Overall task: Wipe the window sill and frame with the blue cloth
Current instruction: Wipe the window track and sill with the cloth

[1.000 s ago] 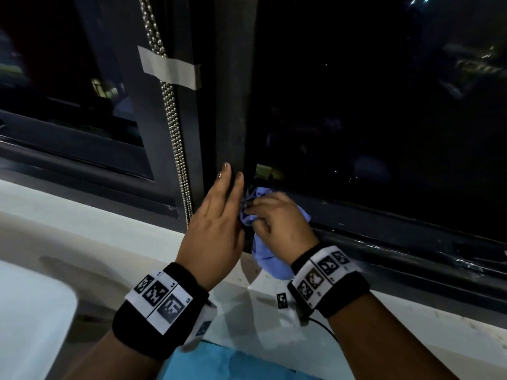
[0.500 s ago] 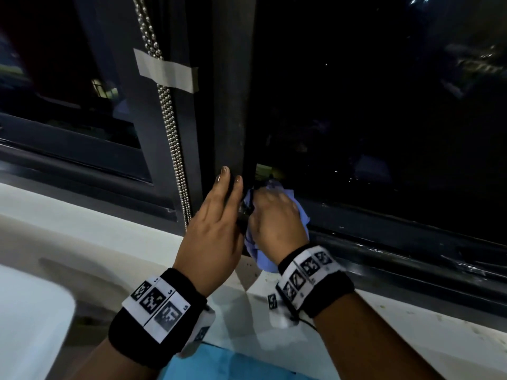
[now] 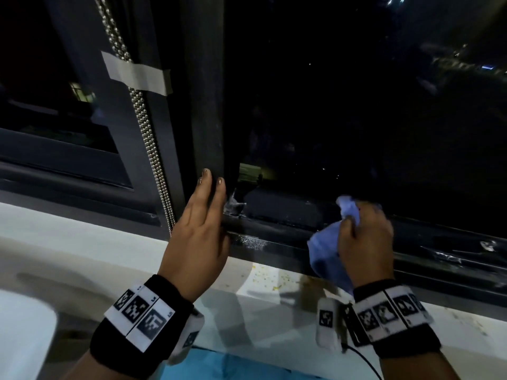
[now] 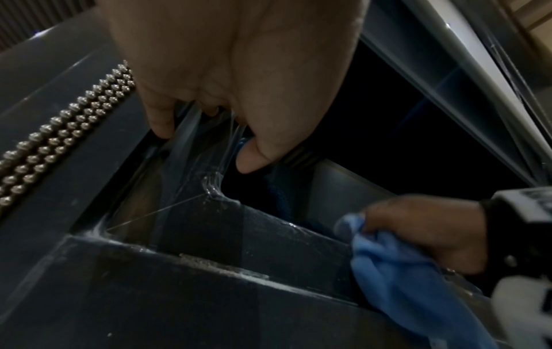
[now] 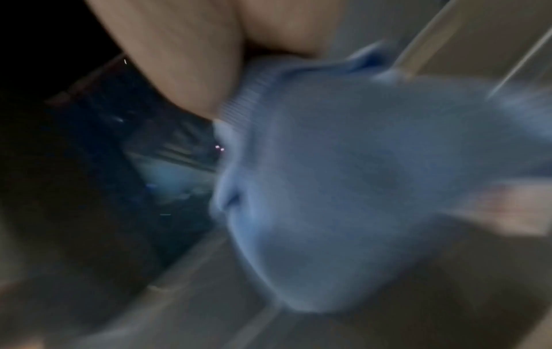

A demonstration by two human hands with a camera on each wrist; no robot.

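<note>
Right hand clutches bunched blue cloth, fingers curled round it, on the bottom rail of the dark metal window frame, just above the white sill. Left hand rests with fingers straight on the frame's upright post, holding nothing. Silver bead chain hangs left of it under a grey tape strip. Right wrist view blurred.
</note>
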